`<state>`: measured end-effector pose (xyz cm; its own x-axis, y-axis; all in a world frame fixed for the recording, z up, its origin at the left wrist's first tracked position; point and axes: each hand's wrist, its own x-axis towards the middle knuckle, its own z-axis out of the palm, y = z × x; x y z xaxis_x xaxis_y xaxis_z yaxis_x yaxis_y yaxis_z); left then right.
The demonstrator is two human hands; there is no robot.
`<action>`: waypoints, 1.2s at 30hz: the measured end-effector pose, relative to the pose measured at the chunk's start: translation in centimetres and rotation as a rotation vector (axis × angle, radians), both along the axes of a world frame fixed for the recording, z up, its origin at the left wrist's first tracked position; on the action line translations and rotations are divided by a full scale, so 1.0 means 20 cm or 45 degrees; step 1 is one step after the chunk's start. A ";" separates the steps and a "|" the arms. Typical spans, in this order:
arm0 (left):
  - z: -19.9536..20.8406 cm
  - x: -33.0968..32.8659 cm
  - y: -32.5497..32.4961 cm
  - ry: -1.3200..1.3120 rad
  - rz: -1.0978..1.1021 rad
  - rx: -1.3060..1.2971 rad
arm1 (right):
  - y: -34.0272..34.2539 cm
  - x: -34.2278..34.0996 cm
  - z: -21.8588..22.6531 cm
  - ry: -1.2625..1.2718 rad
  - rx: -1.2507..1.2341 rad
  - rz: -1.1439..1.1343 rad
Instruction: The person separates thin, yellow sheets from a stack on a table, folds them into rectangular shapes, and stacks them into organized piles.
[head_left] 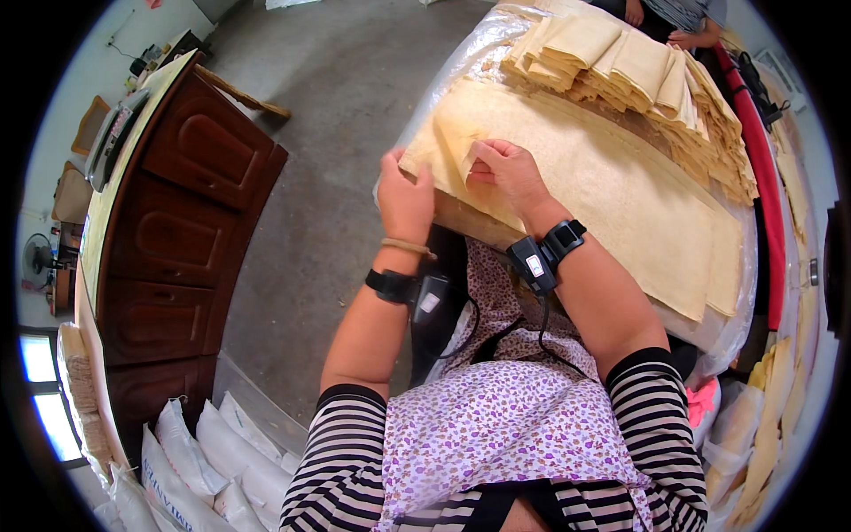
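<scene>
A broad stack of thin pale-yellow sheets [603, 177], which look like tofu skin, lies flat on the plastic-covered table before me. My left hand [406, 199] is closed at the left corner of the top sheet, fingers bent around its edge. To its right, my right hand [510, 176] pinches a lifted, folded part of that sheet [458, 146] between thumb and fingers. The raised part stands up slightly between my two hands. Both wrists carry black straps with small boxes and cables.
Folded sheets [612, 58] are heaped at the table's far side, where another person's hand [681, 39] shows. A dark-red wooden cabinet [177, 213] stands left across the grey floor [301, 177]. White sacks [239, 452] lie at lower left; a red strip [764, 204] runs along the right.
</scene>
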<state>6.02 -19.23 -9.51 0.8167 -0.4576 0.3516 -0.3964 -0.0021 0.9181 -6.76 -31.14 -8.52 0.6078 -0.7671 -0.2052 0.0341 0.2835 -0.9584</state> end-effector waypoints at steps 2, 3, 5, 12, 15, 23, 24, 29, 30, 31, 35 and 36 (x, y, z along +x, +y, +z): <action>0.06 -0.03 0.00 -0.910 0.342 0.112 | 0.00 0.01 0.01 0.029 -0.055 0.005; 0.10 -0.04 0.00 -1.021 0.217 0.085 | 0.01 0.01 0.01 0.053 -0.111 0.011; 0.09 -0.07 -0.01 -1.131 0.095 0.060 | 0.01 0.02 0.02 0.046 -0.211 0.046; -0.07 -0.04 -0.08 -0.185 -0.251 0.221 | -0.05 0.06 -0.10 0.116 -0.700 0.228; -0.08 -0.04 -0.06 -0.235 -0.200 0.264 | -0.02 0.08 -0.12 0.132 -0.745 0.146; -0.07 -0.05 -0.08 -0.323 -0.006 0.378 | 0.03 0.11 -0.09 0.424 -1.070 -0.107; -0.05 -0.06 -0.09 -0.338 0.001 0.412 | 0.03 0.11 -0.09 0.414 -1.016 -0.159; -0.05 -0.04 -0.11 -0.358 -0.046 0.575 | 0.02 0.12 -0.03 0.615 -1.001 0.001; -0.06 -0.04 -0.11 -0.381 -0.009 0.630 | 0.01 0.13 -0.03 0.630 -0.979 0.029; -0.07 -0.03 -0.11 -0.404 0.029 0.685 | 0.01 0.11 -0.03 0.628 -0.982 0.027; -0.06 -0.02 -0.07 -0.382 0.067 0.753 | 0.02 0.03 -0.02 0.274 -0.351 -0.353; -0.07 -0.01 -0.06 -0.413 0.090 0.722 | 0.02 0.01 0.00 0.089 -0.104 -0.502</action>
<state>5.82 -20.37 -10.92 0.7447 -0.5936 0.3051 -0.6341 -0.4865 0.6011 -6.58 -30.81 -8.60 0.2506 -0.9540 -0.1647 0.0587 0.1848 -0.9810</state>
